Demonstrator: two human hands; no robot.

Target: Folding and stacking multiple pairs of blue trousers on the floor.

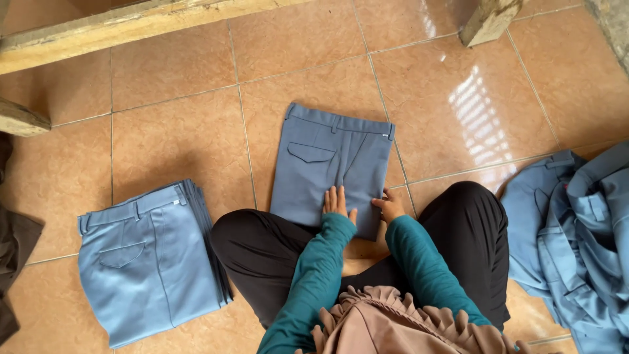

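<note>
Sat cross-legged in black trousers on the orange tiled floor, teal sleeves reaching toward the centre of the frame. Pressed the left hand flat, fingers spread and gripping nothing, on the lower edge of the folded blue-grey trousers. Kept the right hand just beside it at the lower right corner of the same garment, fingers curled against the fabric edge; could not tell whether any cloth was pinched. Lay centre frame, that folded garment, waistband toward the top, back pocket flap facing up, directly in front of the knees. Stacked at lower left, a pile of folded lighter blue trousers, waistband also toward the top. Heaped at the right edge, unfolded blue garments, rumpled and touching the right knee. Crossed the upper left, a pale wooden beam; stood at upper right, a wooden post. Showed at the far left edge, some dark brown cloth.
</note>
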